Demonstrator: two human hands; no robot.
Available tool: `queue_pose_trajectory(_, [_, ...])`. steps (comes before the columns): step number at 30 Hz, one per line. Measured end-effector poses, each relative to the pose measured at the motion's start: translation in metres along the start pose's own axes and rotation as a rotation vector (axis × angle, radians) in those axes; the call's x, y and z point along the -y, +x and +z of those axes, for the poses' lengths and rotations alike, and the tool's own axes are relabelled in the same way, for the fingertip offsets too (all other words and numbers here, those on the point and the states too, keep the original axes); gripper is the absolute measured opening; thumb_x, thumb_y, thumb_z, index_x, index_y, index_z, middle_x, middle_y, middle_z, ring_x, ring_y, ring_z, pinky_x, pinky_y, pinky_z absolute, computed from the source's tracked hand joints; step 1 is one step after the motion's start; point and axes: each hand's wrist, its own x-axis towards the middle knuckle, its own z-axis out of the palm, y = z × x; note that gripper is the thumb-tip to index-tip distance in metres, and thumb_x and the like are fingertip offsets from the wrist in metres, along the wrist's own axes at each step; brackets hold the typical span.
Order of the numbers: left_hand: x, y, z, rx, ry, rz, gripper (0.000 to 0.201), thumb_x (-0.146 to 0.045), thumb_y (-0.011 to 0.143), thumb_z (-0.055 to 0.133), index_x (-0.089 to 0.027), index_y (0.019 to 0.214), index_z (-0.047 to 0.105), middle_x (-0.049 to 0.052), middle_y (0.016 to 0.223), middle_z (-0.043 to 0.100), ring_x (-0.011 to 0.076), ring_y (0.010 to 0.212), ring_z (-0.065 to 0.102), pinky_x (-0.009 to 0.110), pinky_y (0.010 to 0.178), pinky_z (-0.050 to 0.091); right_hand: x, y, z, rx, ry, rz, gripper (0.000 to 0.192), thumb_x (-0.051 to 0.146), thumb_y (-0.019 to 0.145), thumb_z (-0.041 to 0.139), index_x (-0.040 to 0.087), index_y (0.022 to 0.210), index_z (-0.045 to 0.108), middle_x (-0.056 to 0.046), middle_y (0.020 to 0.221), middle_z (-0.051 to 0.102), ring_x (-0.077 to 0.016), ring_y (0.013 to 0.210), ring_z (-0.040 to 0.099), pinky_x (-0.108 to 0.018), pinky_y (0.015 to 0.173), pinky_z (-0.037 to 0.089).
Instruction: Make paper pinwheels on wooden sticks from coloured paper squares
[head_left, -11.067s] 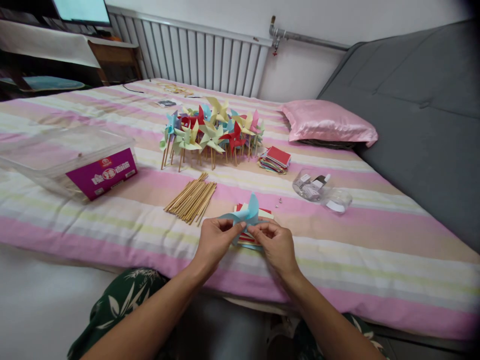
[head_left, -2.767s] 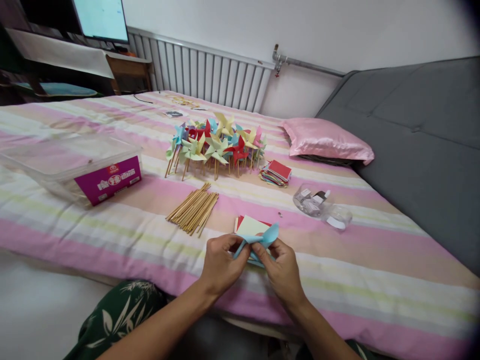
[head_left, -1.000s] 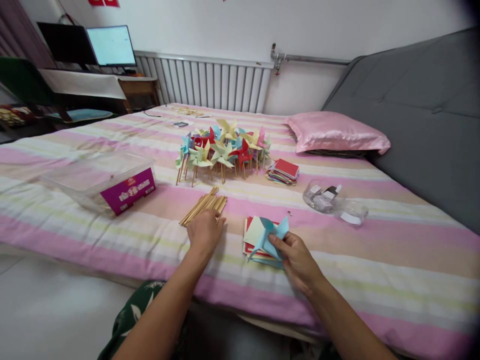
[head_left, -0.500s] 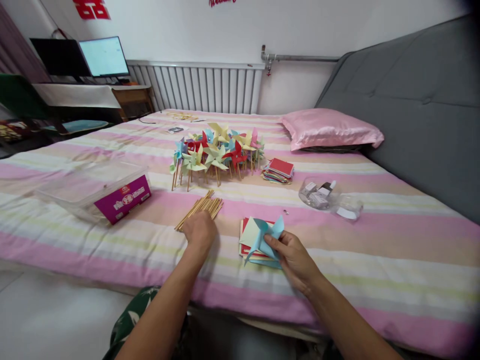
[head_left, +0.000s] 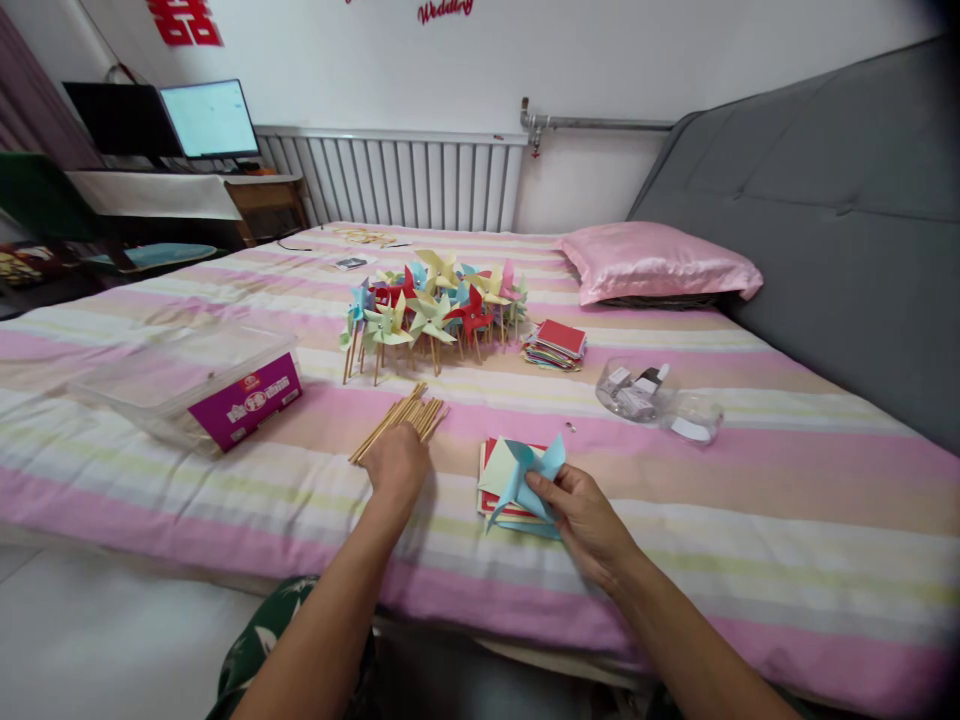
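My right hand [head_left: 581, 515] pinches a folded light-blue paper pinwheel head [head_left: 529, 478] just above a small stack of coloured paper squares [head_left: 495, 470]. My left hand [head_left: 396, 463] lies palm down on the near end of a bundle of thin wooden sticks [head_left: 401, 425], fingers over them; whether it grips one is hidden. Further back on the striped bed [head_left: 750, 520] stands a cluster of finished pinwheels [head_left: 431, 305] on sticks.
A clear plastic box with a purple label [head_left: 217, 385] sits at the left. A second paper stack [head_left: 556, 343] and a clear tub lying on its side with small parts [head_left: 649, 395] are at the right. A pink pillow [head_left: 660, 262] and grey headboard lie beyond.
Earlier both hands folded the blue pinwheel head. My left hand then let go and moved left onto the stick bundle; in the last half second it shifted only slightly.
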Motion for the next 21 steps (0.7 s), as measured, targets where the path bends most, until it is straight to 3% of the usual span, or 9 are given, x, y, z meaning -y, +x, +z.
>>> queue_pose_trajectory(7, [0.001,-0.006,-0.01,-0.073,-0.056,0.019,0.021,-0.029,0.077,0.048,-0.019,0.081,0.066,0.012,0.084,0.069,0.0296,0.082,0.063,0.036,0.064,0.045,0.001,0.001,0.0,0.001,0.015,0.001,0.026,0.03,0.061,0.077,0.015,0.082,0.069,-0.003,0.08,0.071,-0.0149,0.068,0.062,-0.027,0.069,0.049])
queue_pose_trajectory(13, [0.008,-0.019,-0.007,-0.259,-0.513,0.33,0.015,-0.033,0.076,0.056,-0.019,0.075,0.062,0.002,0.071,0.065,0.0154,0.065,0.058,0.026,0.061,0.044,0.006,0.003,-0.004,0.004,0.056,-0.007,0.025,0.03,0.062,0.077,0.017,0.081,0.068,0.0,0.072,0.069,-0.012,0.061,0.059,-0.024,0.061,0.047])
queue_pose_trajectory(17, [0.003,-0.033,-0.008,-0.171,-0.792,0.537,0.016,-0.032,0.077,0.058,-0.017,0.073,0.061,0.002,0.072,0.064,0.0129,0.065,0.056,0.022,0.056,0.043,0.014,0.002,-0.006,-0.003,0.042,-0.084,0.024,0.031,0.06,0.078,0.017,0.077,0.068,-0.001,0.072,0.068,-0.013,0.065,0.059,-0.024,0.065,0.046])
queue_pose_trajectory(21, [-0.004,-0.044,-0.013,-0.034,-0.881,0.668,0.013,-0.028,0.079,0.057,-0.017,0.072,0.06,0.002,0.071,0.062,0.0123,0.067,0.055,0.023,0.063,0.044,0.02,-0.002,-0.007,0.005,0.007,-0.21,0.024,0.032,0.058,0.079,0.019,0.075,0.068,0.0,0.075,0.067,-0.0145,0.07,0.058,-0.026,0.069,0.046])
